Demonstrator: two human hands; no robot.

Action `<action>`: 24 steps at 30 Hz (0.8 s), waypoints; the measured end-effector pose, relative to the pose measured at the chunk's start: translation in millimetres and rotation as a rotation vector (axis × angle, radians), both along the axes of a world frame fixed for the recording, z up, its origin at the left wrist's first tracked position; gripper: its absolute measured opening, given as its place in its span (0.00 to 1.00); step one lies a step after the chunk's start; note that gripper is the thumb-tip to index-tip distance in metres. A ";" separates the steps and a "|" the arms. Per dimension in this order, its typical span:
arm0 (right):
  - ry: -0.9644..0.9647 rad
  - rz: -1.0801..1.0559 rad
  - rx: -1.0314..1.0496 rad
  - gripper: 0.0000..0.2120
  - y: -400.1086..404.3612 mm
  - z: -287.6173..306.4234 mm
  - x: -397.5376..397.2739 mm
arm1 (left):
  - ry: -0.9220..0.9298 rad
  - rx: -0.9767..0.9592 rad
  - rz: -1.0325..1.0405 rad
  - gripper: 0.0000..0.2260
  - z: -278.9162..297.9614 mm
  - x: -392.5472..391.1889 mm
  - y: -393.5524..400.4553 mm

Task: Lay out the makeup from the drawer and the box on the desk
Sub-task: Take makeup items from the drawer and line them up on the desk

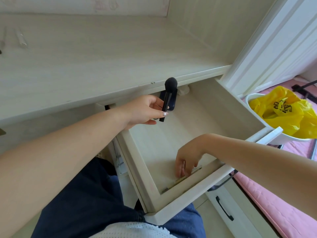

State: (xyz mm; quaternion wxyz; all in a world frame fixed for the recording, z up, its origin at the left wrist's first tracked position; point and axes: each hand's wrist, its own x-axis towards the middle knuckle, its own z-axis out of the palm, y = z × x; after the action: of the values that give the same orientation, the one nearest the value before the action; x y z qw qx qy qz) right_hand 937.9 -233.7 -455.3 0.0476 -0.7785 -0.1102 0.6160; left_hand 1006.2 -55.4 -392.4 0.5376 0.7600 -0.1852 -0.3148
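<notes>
right hand [186, 161] fingers a thin pencil [181, 180]; left grip [145, 109] pinches the brush [167, 100] upright.

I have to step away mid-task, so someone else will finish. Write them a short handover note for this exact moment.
Left hand: holds the black round-headed makeup brush over the open pale wooden drawer.
Right hand: fingers reach down to thin pencil-like sticks along the drawer's front wall; grip unclear.
A dark blue item lies at the drawer's back.
Done: a few clear sticks lie on the pale wooden desk.
Left: brush, sticks, blue item; box not in view.
</notes>
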 end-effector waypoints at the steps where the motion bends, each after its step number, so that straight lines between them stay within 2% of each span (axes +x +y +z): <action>1: -0.001 0.007 0.002 0.18 0.4 -2.4 -0.2 | 0.003 -0.001 -0.002 0.10 -2.1 -0.1 -1.2; 7: -0.013 -0.010 0.007 0.13 0.5 -4.1 -3.0 | 0.005 -0.002 -0.009 0.10 -4.5 0.5 -2.1; 10: -0.024 -0.091 0.065 0.12 -2.2 10.5 -3.7 | -0.007 -0.021 -0.022 0.11 3.5 0.5 -1.8; 15: -0.035 -0.424 0.343 0.10 -12.4 59.3 6.7 | -0.037 -0.129 0.003 0.11 36.5 6.6 7.1; 19: -0.093 -0.574 0.609 0.10 -12.7 101.9 19.9 | -0.059 -0.211 0.073 0.08 67.6 21.8 22.4; 24: -0.202 -0.822 0.911 0.09 11.4 144.9 46.5 | -0.125 -0.222 0.205 0.08 92.8 47.1 60.1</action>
State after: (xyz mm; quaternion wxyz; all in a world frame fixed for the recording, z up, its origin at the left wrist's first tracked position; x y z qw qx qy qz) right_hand 984.4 -222.3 -310.4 0.5977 -0.7132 -0.0573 0.3617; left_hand 1053.3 4.7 -299.6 0.6350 0.7289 -0.1735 -0.1883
